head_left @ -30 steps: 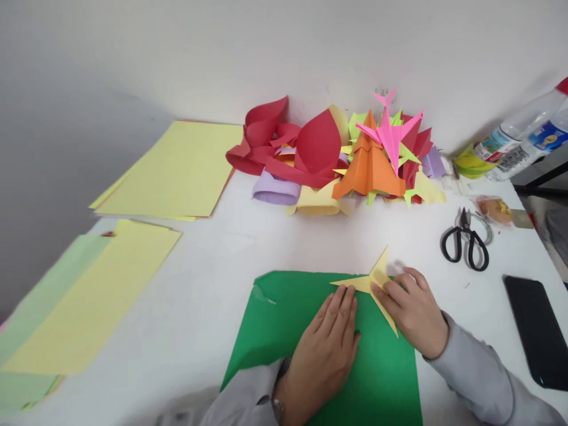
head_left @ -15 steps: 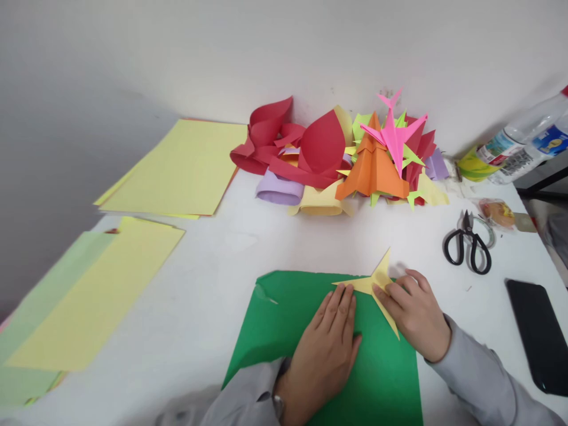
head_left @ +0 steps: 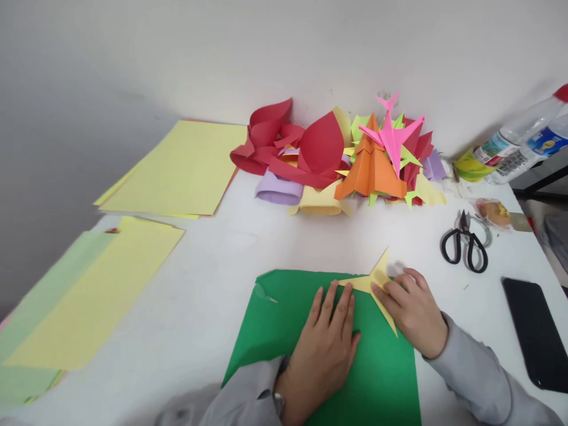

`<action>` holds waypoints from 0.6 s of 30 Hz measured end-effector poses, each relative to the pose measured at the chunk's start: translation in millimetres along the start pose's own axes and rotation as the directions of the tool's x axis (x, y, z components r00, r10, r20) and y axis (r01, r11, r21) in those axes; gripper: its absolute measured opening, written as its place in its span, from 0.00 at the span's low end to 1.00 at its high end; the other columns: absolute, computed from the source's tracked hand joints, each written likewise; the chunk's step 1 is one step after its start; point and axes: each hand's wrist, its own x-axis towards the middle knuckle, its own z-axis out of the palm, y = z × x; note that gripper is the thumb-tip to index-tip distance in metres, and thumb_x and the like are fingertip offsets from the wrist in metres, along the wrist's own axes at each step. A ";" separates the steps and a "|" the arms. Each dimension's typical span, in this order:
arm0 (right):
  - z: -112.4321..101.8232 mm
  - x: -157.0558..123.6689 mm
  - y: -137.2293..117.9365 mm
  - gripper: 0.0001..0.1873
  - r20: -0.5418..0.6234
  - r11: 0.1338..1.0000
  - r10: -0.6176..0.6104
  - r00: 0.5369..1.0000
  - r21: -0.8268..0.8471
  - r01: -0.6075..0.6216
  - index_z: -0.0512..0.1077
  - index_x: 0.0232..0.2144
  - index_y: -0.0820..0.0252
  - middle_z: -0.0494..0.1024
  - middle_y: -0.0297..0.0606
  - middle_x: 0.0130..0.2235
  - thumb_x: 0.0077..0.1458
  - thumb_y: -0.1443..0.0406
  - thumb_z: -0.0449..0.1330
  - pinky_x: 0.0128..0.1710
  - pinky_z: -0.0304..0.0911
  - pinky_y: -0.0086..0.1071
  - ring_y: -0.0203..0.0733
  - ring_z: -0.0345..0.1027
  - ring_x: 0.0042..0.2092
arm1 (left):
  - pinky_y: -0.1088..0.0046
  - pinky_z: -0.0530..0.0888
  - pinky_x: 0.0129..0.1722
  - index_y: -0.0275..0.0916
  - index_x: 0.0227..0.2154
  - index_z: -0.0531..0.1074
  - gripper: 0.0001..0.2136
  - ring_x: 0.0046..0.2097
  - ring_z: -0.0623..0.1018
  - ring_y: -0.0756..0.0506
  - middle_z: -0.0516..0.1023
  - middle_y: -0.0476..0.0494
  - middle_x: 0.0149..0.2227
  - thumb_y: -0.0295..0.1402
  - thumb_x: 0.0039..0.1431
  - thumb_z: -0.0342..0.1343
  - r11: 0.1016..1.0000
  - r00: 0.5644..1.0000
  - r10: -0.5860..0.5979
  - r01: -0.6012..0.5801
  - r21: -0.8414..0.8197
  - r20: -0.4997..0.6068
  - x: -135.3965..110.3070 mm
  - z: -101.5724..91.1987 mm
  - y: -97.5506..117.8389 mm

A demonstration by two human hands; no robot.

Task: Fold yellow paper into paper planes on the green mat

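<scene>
A folded yellow paper plane (head_left: 378, 277) lies at the far edge of a green sheet (head_left: 273, 331), its narrow point toward the left. Flat on the green sheet rests my left hand (head_left: 326, 340), its fingers stretched out and the tips at the narrow point of the folded paper. My right hand (head_left: 412, 307) holds the paper's right part, with curled fingers and the thumb pressed at the middle where the wings meet. Some of the wing is hidden under those fingers.
Behind are red rolled-paper pieces (head_left: 322, 145), an orange paper plane (head_left: 370, 168) and a pink one (head_left: 393, 139). Black-handled scissors (head_left: 464, 242), a phone (head_left: 535, 331) and plastic bottles (head_left: 497, 148) are on the right. Yellow paper sheets (head_left: 177, 168) lie on the left.
The fingers of my left hand have spread a little apart and slid slightly left along the paper's point. My right hand keeps its hold; the view has shifted slightly.
</scene>
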 end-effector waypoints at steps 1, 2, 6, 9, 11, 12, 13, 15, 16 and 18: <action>0.1 0.0 0.1 0.12 0.002 1.000 -0.001 1.000 -0.001 0.001 0.75 0.43 0.63 0.70 0.35 0.28 0.64 0.70 0.52 0.51 0.54 0.45 0.42 0.60 0.34 | 0.50 0.57 0.60 0.29 0.55 0.68 0.23 0.62 0.62 0.30 0.66 0.35 0.62 0.38 0.62 0.46 1.000 1.000 -0.011 0.011 -0.002 0.002 -0.1 0.0 -0.1; 0.2 0.0 0.3 0.12 0.002 1.000 -0.002 1.000 -0.003 0.002 0.75 0.43 0.62 0.70 0.35 0.28 0.63 0.70 0.52 0.51 0.54 0.45 0.42 0.60 0.34 | 0.48 0.57 0.60 0.30 0.55 0.68 0.23 0.62 0.61 0.29 0.65 0.36 0.62 0.39 0.62 0.46 1.000 1.000 -0.021 0.021 -0.005 0.001 0.0 -0.1 -0.2; 0.1 0.8 0.5 0.12 -0.013 1.000 -0.006 1.000 -0.008 0.006 0.75 0.42 0.62 0.71 0.35 0.28 0.63 0.70 0.52 0.51 0.54 0.45 0.42 0.59 0.34 | 0.45 0.54 0.59 0.32 0.55 0.69 0.23 0.62 0.62 0.28 0.66 0.37 0.61 0.42 0.62 0.46 1.000 1.000 -0.024 0.024 -0.013 -0.012 1.4 -2.2 -1.5; -0.3 1.2 0.4 0.12 -0.017 1.000 -0.010 1.000 -0.009 0.010 0.75 0.42 0.64 0.71 0.35 0.28 0.63 0.71 0.52 0.51 0.54 0.45 0.42 0.59 0.34 | 0.47 0.53 0.60 0.32 0.54 0.69 0.24 0.61 0.64 0.29 0.67 0.33 0.60 0.43 0.62 0.47 1.000 0.999 -0.017 0.017 -0.019 -0.032 1.9 -2.8 -2.7; -0.5 1.4 0.3 0.12 -0.016 1.000 -0.011 1.000 -0.014 0.011 0.75 0.42 0.64 0.71 0.35 0.28 0.63 0.71 0.52 0.51 0.54 0.45 0.42 0.59 0.34 | 0.48 0.52 0.61 0.30 0.55 0.68 0.25 0.61 0.65 0.30 0.67 0.27 0.60 0.44 0.62 0.47 1.000 0.999 -0.014 0.013 -0.020 -0.050 1.7 -2.1 -3.5; -0.6 1.5 0.3 0.11 -0.016 1.000 -0.012 1.000 -0.016 0.012 0.75 0.42 0.63 0.71 0.35 0.28 0.63 0.71 0.52 0.51 0.54 0.44 0.42 0.59 0.34 | 0.48 0.52 0.61 0.29 0.55 0.68 0.26 0.61 0.65 0.30 0.67 0.25 0.59 0.45 0.62 0.47 1.000 0.998 -0.013 0.011 -0.020 -0.059 1.4 -1.6 -3.8; -0.8 1.5 0.3 0.11 -0.018 1.000 -0.014 1.000 -0.017 0.013 0.75 0.42 0.63 0.70 0.35 0.28 0.63 0.70 0.53 0.50 0.54 0.44 0.42 0.59 0.34 | 0.48 0.51 0.61 0.29 0.55 0.67 0.26 0.61 0.64 0.30 0.67 0.24 0.59 0.45 0.62 0.47 1.000 0.998 -0.014 0.012 -0.022 -0.064 1.2 -1.2 -4.1; -1.2 1.7 0.2 0.11 -0.017 1.000 -0.013 1.000 -0.019 0.013 0.75 0.42 0.63 0.70 0.35 0.28 0.63 0.70 0.53 0.51 0.55 0.44 0.42 0.60 0.34 | 0.49 0.51 0.62 0.30 0.56 0.67 0.26 0.62 0.64 0.31 0.66 0.25 0.60 0.45 0.62 0.47 0.999 0.998 -0.017 0.016 -0.028 -0.066 1.0 -0.8 -4.8; -1.4 1.7 0.1 0.11 -0.014 1.000 -0.012 1.000 -0.019 0.012 0.75 0.42 0.63 0.70 0.35 0.28 0.63 0.70 0.53 0.51 0.55 0.44 0.42 0.60 0.34 | 0.50 0.51 0.62 0.30 0.56 0.66 0.26 0.62 0.64 0.31 0.66 0.25 0.60 0.44 0.62 0.47 0.999 0.998 -0.019 0.017 -0.031 -0.063 1.0 -0.8 -5.3; -1.9 1.8 0.0 0.11 -0.010 1.000 -0.008 1.000 -0.020 0.007 0.75 0.42 0.64 0.70 0.35 0.28 0.63 0.70 0.53 0.51 0.55 0.44 0.42 0.60 0.34 | 0.53 0.53 0.61 0.31 0.57 0.65 0.26 0.62 0.63 0.32 0.65 0.27 0.61 0.43 0.62 0.47 0.999 0.999 -0.020 0.018 -0.038 -0.051 1.2 -1.0 -6.5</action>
